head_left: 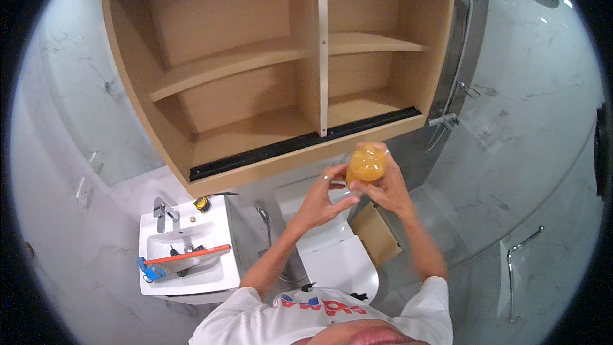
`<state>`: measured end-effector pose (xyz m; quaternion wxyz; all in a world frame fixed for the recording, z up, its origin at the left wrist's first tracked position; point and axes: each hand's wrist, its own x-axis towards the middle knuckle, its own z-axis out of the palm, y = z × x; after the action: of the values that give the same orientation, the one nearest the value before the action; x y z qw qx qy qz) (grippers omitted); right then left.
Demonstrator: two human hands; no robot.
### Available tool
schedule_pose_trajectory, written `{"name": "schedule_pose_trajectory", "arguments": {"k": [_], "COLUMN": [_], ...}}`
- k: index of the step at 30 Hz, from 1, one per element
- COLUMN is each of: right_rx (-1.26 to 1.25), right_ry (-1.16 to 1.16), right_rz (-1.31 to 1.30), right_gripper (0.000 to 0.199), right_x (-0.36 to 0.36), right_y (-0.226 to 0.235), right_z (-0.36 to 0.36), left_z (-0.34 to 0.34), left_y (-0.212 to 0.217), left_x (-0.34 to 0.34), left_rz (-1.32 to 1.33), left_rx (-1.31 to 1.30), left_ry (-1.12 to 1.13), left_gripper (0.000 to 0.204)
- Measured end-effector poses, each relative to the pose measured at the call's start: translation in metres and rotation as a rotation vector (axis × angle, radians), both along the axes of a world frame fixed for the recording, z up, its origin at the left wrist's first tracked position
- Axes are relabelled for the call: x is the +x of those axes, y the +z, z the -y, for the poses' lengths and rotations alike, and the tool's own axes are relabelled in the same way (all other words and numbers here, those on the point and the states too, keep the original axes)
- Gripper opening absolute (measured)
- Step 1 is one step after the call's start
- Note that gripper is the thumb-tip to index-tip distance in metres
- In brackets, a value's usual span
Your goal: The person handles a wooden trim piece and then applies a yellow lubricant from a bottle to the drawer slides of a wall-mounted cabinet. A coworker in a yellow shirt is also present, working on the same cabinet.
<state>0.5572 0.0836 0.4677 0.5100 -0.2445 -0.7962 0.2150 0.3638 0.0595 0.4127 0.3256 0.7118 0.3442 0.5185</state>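
A rounded, see-through container of orange-yellow liquid (366,165), seemingly a bottle, is in my right hand (391,188), whose fingers curl round its far and right sides. At its left, my left hand (322,199) has thumb and fingers apart, with a ring on one finger. The left fingertips come close to the container; whether they touch it I cannot tell. Both hands are just below the front edge of an open wooden cabinet (249,64), which has a middle shelf, an upright divider and a black track along its lower edge.
A white sink (220,275) at the left has a chrome faucet (163,211), a yellow-black tape measure (202,204) and an orange bar (188,256) lying across the basin. Below my hands are a white toilet (338,265) and a cardboard box (375,233). Shower fittings (445,120) line the right wall.
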Motion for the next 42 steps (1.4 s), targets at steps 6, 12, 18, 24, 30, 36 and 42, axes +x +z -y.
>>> {"name": "schedule_pose_trajectory", "arguments": {"k": [6, 12, 18, 24, 30, 36, 42], "right_rx": [-0.198, 0.03, -0.254, -0.271, -0.215, -0.182, -0.286], "right_ry": [0.191, 0.022, 0.054, 0.179, 0.252, 0.327, 0.336], "right_rz": [0.143, 0.074, -0.49, -0.588, -0.66, -0.788, -0.824], "right_gripper": [0.081, 0.067, 0.043, 0.05, 0.057, 0.061, 0.058], "right_x": [-0.007, 0.023, 0.014, -0.04, -0.067, -0.078, -0.085], "right_y": [0.025, 0.011, -0.034, -0.056, -0.04, -0.028, -0.023], "right_z": [0.008, -0.016, 0.017, 0.041, 0.052, 0.056, 0.059], "left_z": [-0.015, -0.008, -0.036, -0.041, -0.033, -0.028, -0.033], "left_y": [-0.014, 0.008, 0.053, 0.081, 0.095, 0.099, 0.093], "left_x": [0.012, 0.008, -0.014, -0.01, 0.002, 0.011, 0.007], "left_rz": [-0.066, 0.388, 0.829, 0.828, 0.837, 0.829, 0.847], "left_rx": [0.085, 0.014, 0.114, 0.166, 0.237, 0.283, 0.265], "left_ry": [0.049, 0.166, 0.1, 0.054, 0.098, 0.119, 0.164], "left_gripper": [0.069, 0.06, 0.064, 0.066, 0.065, 0.065, 0.065]}}
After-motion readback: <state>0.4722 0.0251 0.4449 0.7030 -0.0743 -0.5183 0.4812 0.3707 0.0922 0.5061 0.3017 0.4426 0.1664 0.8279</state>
